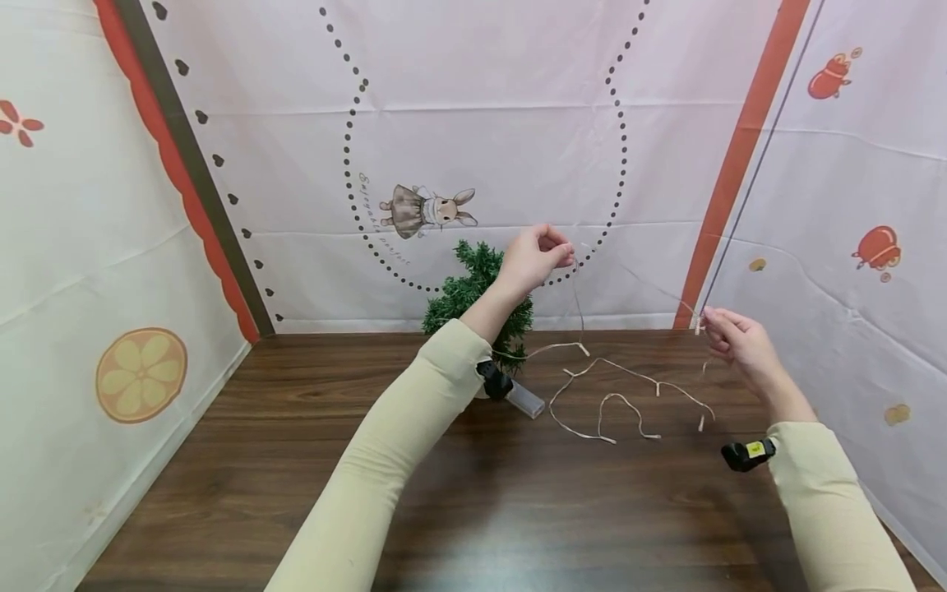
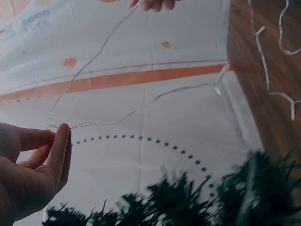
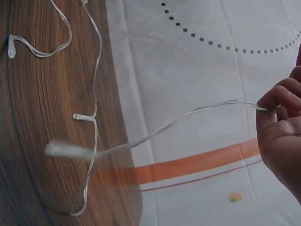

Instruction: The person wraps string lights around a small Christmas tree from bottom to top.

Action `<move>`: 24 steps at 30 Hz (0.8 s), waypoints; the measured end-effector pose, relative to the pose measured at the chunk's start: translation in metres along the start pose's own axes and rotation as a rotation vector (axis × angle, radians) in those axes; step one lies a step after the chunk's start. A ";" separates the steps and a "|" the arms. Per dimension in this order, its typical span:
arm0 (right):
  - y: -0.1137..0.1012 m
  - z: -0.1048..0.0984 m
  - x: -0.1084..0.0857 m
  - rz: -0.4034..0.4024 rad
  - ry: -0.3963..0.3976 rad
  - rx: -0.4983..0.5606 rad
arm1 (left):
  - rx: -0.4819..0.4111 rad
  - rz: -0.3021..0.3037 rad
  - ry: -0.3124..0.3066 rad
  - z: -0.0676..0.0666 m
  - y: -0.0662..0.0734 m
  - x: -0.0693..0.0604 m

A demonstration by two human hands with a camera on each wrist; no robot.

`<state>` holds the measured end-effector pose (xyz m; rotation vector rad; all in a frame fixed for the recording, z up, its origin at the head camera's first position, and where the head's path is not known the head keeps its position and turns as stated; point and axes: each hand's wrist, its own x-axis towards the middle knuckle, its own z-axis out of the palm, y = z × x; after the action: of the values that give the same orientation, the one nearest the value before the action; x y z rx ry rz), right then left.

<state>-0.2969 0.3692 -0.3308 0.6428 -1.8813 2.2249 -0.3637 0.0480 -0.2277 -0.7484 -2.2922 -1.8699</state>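
Pinches thin, clear-wired fairy lights (image 1: 657,388) in left hand (image 1: 533,259) and right hand (image 1: 743,345) (loosely looped below!), and risks snagging bushy green artificial tree (image 1: 477,273) if tugging sideways.

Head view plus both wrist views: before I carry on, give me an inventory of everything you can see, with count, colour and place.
Light string: apparently one, clear to whitish, partly on the table, partly raised between the hands
Tree: one, green, behind the left forearm
Box: one, pale grey, on the table near the tree
Table: one, dark brown wood grain, beneath everything
Printed cloth: panel count unclear, mostly white, behind and at both sides
Wrist cameras: two, black, one per wrist
Sleeves: two, pale yellow, on both arms
Left hand: one, bare, near the tree, fingers pinching the light string
Right hand: one, bare, at right, fingers pinching the light string
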 end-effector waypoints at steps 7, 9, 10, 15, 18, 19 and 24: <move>0.000 -0.011 -0.001 -0.016 -0.022 0.138 | 0.059 0.026 0.068 -0.018 0.014 0.015; 0.000 -0.013 0.000 -0.029 -0.058 0.178 | 0.100 0.030 0.089 -0.024 0.018 0.018; 0.000 -0.014 0.000 -0.036 -0.079 0.197 | 0.116 0.026 0.096 -0.028 0.020 0.020; 0.000 -0.013 0.007 -0.071 -0.142 0.217 | 0.129 0.000 0.091 -0.047 0.024 0.028; 0.000 -0.009 0.013 -0.079 -0.126 0.214 | 0.113 -0.002 0.085 -0.057 0.023 0.031; 0.000 -0.007 0.016 -0.079 -0.117 0.207 | 0.115 -0.006 0.087 -0.060 0.023 0.033; -0.002 0.004 0.029 -0.070 -0.082 0.197 | 0.076 -0.028 0.083 -0.071 0.021 0.036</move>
<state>-0.3214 0.3608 -0.3165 0.8294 -1.6588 2.3921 -0.4026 -0.0053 -0.1780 -0.6204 -2.3195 -1.7789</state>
